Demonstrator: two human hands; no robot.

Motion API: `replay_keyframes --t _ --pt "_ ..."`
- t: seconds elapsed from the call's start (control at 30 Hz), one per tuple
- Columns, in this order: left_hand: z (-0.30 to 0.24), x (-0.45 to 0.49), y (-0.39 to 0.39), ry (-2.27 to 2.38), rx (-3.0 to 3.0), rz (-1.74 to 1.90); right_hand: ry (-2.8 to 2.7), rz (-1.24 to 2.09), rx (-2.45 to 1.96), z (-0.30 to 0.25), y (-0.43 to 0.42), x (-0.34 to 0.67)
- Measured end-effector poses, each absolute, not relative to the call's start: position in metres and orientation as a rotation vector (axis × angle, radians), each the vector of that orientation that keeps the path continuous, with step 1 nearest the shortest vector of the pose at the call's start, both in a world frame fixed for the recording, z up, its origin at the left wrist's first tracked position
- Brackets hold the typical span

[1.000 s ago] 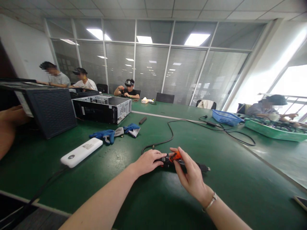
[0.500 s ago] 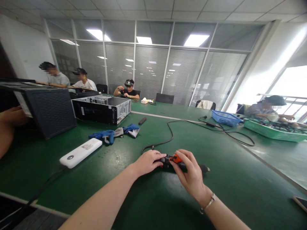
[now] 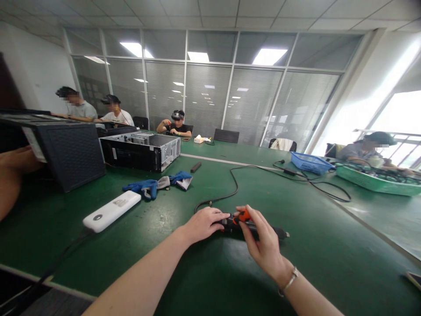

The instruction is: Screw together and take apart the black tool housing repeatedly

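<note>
Gripping orange-and-black piece (image 3: 243, 216) in right hand (image 3: 264, 241) at black tool (image 3: 279, 232); clasping tool's left end with left hand (image 3: 204, 224), nearer than blue gloves (image 3: 149, 188).

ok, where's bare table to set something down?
Bare: tabletop between right hand and green basket, this side of the black cable; also between white device and left forearm. Crowded: left side, around blue gloves and open computer case.

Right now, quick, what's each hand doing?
Left hand: closed on the black tool.
Right hand: fingertips closed, holding an orange-and-black piece.
</note>
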State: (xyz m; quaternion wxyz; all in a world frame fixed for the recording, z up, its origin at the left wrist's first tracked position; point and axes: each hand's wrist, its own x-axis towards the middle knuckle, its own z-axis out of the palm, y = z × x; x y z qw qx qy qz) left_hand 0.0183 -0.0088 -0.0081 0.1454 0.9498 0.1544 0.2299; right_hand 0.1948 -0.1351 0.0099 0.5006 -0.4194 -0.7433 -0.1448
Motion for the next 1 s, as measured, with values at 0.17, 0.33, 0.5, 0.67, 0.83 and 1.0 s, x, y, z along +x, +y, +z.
replay_keyframes --t 0.17,0.33,0.5,0.67,0.83,1.0 --pt "-0.0084 0.0186 -0.0080 0.430 2.717 0.682 -1.757 -0.369 -1.044 0.0096 -0.1341 0.1940" --pt "-0.0066 0.0182 -0.0088 0.403 2.710 0.678 -1.786 -0.343 -1.017 0.0094 -0.1341 0.1954" --pt "-0.0065 0.0174 -0.0101 0.511 2.643 0.686 -1.754 -0.354 -1.085 0.0081 -0.1333 0.1960" --pt "-0.0059 0.0177 -0.0098 0.471 2.647 0.674 -1.744 -0.363 -1.086 0.0064 -0.1321 0.1969" --pt "-0.0028 0.0175 -0.0103 0.397 2.646 0.673 -1.747 -0.340 -1.128 0.0063 -0.1322 0.1949" --pt "-0.0027 0.0178 -0.0112 0.361 2.686 0.662 -1.749 -0.298 -1.105 0.0031 -0.1322 0.2001"
